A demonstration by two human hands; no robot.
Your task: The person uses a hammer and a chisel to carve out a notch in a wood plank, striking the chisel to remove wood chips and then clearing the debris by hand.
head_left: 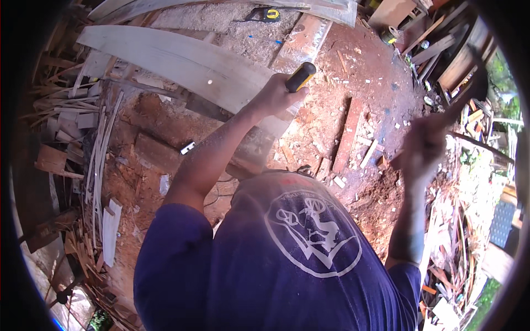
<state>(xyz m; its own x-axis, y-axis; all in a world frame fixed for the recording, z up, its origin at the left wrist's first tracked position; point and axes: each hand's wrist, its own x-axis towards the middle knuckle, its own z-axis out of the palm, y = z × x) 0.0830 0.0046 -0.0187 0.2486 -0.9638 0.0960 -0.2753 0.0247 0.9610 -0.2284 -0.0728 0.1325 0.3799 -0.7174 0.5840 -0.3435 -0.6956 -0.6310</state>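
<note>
Thin wood strips (pixel 99 171): bundled lengthwise at far left, beside heaped offcuts (pixel 69 132).
Long pale board (pixel 160 60): slopes from upper left down toward the centre.
Tape measure (pixel 270 15): black and yellow, lying beyond the board.
Left hand (pixel 277 95): closed around a black-and-yellow handle (pixel 301 76), over the board's right part; the handle is tilted, its black end projecting up and right, the tool's other end hidden.
Reddish wood strip (pixel 348 135): flat on the chip-strewn ground, between the two hands.
Right hand (pixel 425 144): motion-blurred, curled around a dark tool (pixel 476 85) raised at upper right; its exact kind cannot be told.
</note>
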